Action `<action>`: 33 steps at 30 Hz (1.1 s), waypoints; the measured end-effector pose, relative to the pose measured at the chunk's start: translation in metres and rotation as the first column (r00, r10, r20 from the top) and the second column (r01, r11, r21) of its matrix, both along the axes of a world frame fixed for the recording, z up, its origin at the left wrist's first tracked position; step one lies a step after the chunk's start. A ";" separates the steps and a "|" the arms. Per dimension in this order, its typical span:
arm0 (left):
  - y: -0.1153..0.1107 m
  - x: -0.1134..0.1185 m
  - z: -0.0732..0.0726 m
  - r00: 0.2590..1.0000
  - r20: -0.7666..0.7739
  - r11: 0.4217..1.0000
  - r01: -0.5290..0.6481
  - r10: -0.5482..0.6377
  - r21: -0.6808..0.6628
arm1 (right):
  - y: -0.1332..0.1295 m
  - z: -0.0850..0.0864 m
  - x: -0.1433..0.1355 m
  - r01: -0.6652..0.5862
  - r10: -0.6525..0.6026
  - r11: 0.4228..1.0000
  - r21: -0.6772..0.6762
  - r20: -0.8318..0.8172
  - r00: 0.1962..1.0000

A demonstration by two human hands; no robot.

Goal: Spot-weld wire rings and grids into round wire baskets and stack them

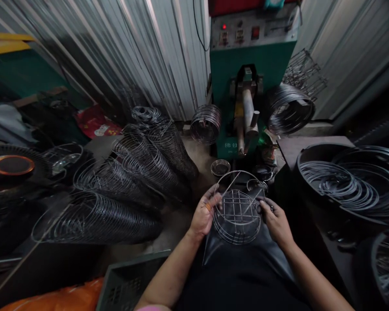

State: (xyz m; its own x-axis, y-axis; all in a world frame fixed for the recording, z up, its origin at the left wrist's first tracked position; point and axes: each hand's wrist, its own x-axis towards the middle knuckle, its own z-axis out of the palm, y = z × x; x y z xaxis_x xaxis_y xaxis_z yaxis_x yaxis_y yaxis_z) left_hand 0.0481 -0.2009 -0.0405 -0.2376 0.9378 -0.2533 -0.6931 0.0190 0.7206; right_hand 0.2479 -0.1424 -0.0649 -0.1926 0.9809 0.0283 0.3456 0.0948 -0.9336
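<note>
Above my lap, my left hand is closed around the left edge of a thin metal wire ring. My right hand pinches the ring's right side between thumb and fingers. Under and partly inside the ring's outline lies a round wire basket with a grid of crossed bars, resting on my dark apron. Whether my fingers also grip the basket's rim cannot be made out. An orange band wraps a finger of my left hand.
Ahead stands a green machine with a metal arm. Stacked wire coils fill the left side. On the right, a black tub holds loose wire rings. A green plastic crate sits low at left.
</note>
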 end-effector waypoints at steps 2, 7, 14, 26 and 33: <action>0.002 -0.008 -0.006 0.981 -0.174 0.994 0.068 -0.083 -0.087 | 0.011 -0.004 0.003 0.011 -0.011 1.000 -0.003 0.055 0.998; 0.011 -0.022 -0.038 0.842 -0.487 0.954 0.101 -0.233 -0.282 | 0.024 -0.024 -0.002 -0.034 0.011 0.996 0.077 0.274 0.962; 0.015 -0.027 -0.057 0.481 -0.806 0.937 0.135 -0.345 -0.321 | 0.036 -0.040 0.001 -0.084 -0.014 0.979 0.185 0.472 0.882; 0.004 -0.026 -0.058 0.352 -0.843 0.910 0.237 -0.407 -0.340 | 0.036 -0.047 0.017 -0.209 0.207 0.978 -0.013 0.220 0.953; -0.007 -0.023 -0.043 0.011 -0.827 0.796 0.277 -0.562 -0.538 | 0.021 -0.057 0.021 -0.115 0.120 0.991 -0.063 0.084 0.989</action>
